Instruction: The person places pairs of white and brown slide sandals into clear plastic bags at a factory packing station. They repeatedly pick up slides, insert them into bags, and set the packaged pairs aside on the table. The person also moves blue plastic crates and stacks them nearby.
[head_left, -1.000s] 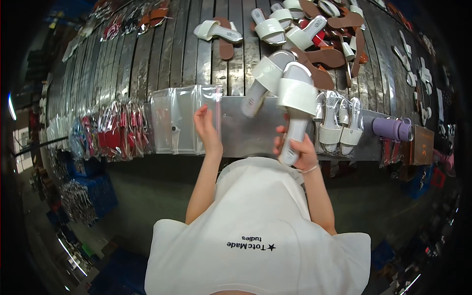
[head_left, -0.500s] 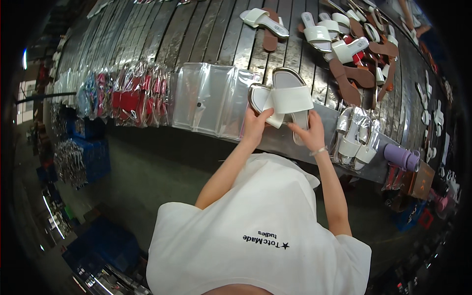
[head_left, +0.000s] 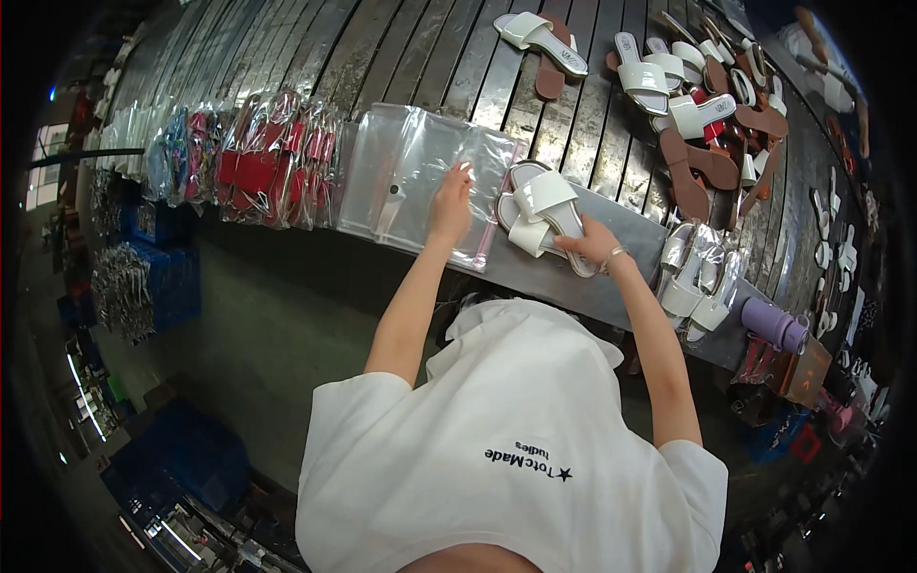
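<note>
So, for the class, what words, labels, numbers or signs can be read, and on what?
White shirt: dark two-line lettering and a star, upside down; wording not copied out here.
Piled white sandals: dark insole print, too small to read.
Sandals at the right hand: no print I can make out.

Near the centre of the frame, the straps (head_left: 546, 194) of the white slides (head_left: 544, 218) looked smooth and glossy, beside clear bags (head_left: 406, 170) of thin, shiny, creased plastic. The slatted table (head_left: 425, 57) across the top was scuffed grey metal with patchy shine. At lower centre, the white shirt (head_left: 516, 406) was matt cloth.
</note>
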The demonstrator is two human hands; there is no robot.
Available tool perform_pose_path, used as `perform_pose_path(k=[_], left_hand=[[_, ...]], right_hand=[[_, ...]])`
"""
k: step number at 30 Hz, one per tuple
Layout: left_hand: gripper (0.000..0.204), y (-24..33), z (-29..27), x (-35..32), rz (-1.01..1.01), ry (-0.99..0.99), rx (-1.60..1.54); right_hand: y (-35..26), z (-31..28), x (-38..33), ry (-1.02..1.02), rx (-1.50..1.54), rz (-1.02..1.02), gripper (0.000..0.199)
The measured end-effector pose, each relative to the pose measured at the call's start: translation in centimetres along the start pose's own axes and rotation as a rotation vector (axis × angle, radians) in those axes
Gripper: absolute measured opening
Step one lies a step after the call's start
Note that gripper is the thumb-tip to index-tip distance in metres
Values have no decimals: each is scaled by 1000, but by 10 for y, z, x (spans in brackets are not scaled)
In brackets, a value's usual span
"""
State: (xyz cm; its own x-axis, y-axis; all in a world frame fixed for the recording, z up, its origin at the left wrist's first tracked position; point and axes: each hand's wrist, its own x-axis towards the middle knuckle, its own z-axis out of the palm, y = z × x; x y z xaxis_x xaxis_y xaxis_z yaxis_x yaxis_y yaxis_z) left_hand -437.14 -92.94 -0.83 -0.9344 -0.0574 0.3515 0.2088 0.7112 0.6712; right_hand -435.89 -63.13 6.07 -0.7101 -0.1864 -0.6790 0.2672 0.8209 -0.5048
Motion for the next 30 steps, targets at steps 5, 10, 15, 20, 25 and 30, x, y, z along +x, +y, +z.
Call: perform_pose_path(k=[5,10,15,20,25,30], left_hand=[[15,29,-50,28,-160,74,-331],[16,66,-101,41,-133,-459,-362],[24,120,-88,34,307,-501,-335],[23,140,-67,41,200,-411,-311],[29,214,-60,18,658,-532,-317],[42,175,-24,-15,-515,-462,-574]], right_hand=[[-20,27,-35,163,317,-87,69],[-55,38,-27,-100,450,-280,62],[-72,32,-37,74,288,-325,57],[-58,35,-32,301,668,-235,51],[-62,-7,-50,491,536,-222,47],[-64,-34,-75,852,929,-282,39]])
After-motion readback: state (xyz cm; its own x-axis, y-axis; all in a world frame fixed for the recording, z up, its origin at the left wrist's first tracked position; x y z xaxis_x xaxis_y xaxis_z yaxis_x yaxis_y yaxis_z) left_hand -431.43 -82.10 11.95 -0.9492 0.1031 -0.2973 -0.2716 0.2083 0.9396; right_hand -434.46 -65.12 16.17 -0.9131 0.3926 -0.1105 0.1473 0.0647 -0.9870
